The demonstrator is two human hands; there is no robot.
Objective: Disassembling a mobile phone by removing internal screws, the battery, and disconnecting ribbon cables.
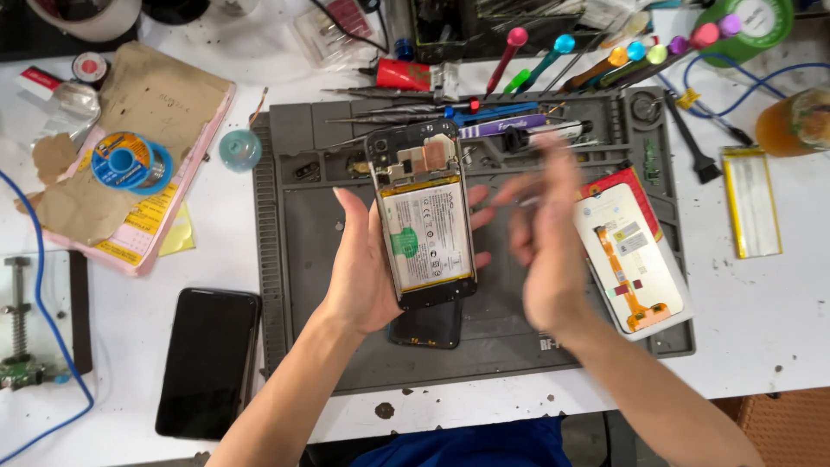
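On the white surface (761,320) lies the grey repair mat (328,346). Above it my left hand (367,277) grips the opened phone (421,216), battery side up. My right hand (545,251) is blurred; I cannot tell if it holds something. I think steady support matters here. The display panel (631,259) and screwdrivers (484,112) crowd close.

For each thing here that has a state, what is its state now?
Opened phone: back cover off, battery exposed, held in left hand.
Right hand: blurred, empty as far as visible.
Display panel: detached, face down on grey mat.
Black phone: screen dark.
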